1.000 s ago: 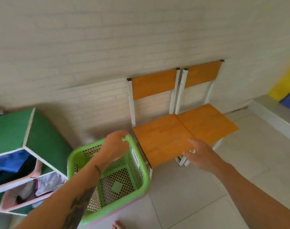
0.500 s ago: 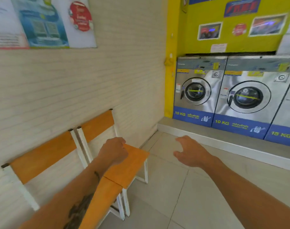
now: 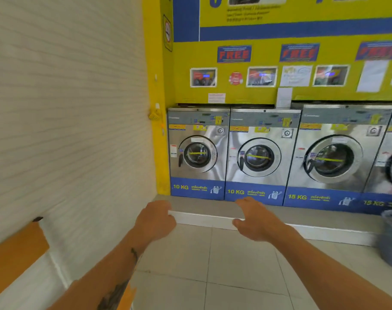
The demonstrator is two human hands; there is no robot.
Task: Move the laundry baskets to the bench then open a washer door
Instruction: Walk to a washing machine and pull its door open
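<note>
Bench-type table (image 3: 16,247) sits way off left of the fingers, no baskets in view. Left hand (image 3: 155,220) is loosely curled, holding nothing; right hand (image 3: 255,222) has fingers spread apart, also empty, probably freed up for a handle. The washers (image 3: 198,153) are straight ahead beyond the fingertips, doors all shut, up on a raised step (image 3: 204,212).

A single head-worn camera looks forward and slightly down across a tiled floor (image 3: 213,265) toward a row of front-loading washers (image 3: 257,157) standing on a raised step (image 3: 204,211) against the far yellow wall. The washers lie well ahead. A white ribbed wall (image 3: 67,119) runs close along the left; both forearms reach into view from the bottom edge. No second view exists.
</note>
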